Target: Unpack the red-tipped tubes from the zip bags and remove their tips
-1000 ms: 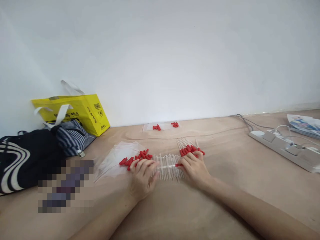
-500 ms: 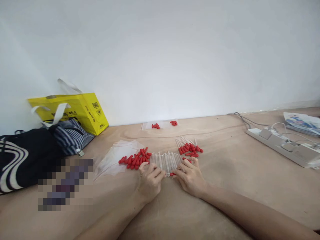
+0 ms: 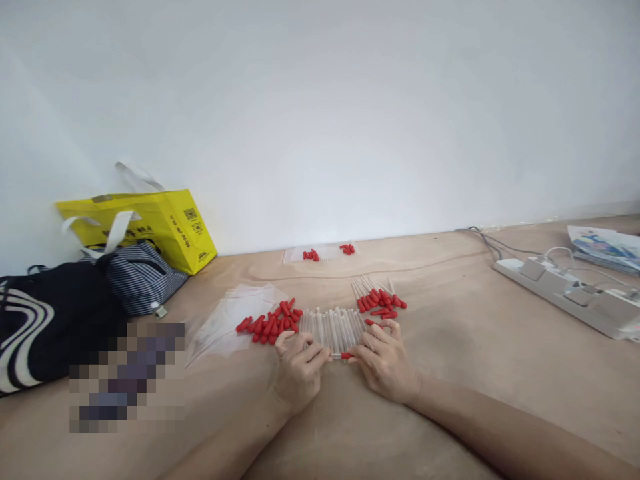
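A row of clear glass tubes lies side by side on the wooden table. To its left sits a pile of red rubber bulbs. To its right lie several tubes capped with red bulbs. My left hand and my right hand meet at the near edge of the row, fingers curled in a pinch. Between them they hold one clear tube with a red bulb at its end.
Clear plastic bags lie left of the bulbs. A second bag with red bulbs lies by the wall. A yellow bag, a striped bag and a black bag stand at left. A white power strip with cables lies at right.
Both hands drew back from on top of the tube row to its near edge and pinched a single tube with a red bulb between them.
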Motion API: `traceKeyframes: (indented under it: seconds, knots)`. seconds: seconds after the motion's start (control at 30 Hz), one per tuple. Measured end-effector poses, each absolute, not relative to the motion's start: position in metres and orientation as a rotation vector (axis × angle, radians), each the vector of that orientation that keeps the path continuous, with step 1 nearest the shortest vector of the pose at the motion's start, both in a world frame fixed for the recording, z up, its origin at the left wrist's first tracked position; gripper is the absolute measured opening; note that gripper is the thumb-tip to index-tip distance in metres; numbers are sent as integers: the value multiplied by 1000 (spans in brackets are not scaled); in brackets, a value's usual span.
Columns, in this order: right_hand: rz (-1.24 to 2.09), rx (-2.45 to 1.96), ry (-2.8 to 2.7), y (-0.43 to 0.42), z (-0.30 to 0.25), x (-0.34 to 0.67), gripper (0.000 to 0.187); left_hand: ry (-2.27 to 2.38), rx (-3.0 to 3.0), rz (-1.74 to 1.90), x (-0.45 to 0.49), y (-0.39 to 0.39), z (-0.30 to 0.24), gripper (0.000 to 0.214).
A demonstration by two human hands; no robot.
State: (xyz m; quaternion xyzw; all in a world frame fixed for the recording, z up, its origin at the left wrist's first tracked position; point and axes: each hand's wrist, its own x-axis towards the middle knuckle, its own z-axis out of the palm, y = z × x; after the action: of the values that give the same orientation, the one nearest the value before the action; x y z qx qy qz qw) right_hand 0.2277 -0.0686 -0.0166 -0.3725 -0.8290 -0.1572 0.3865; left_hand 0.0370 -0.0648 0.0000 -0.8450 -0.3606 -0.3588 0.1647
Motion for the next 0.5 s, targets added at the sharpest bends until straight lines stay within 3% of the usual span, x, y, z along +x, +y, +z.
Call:
traceKeyframes:
  seconds: [0.5]
  knots:
    - [-323, -1168, -1907, -59, -16, 255, 20, -1282, -2310, -1120, 14, -55, 8, 22]
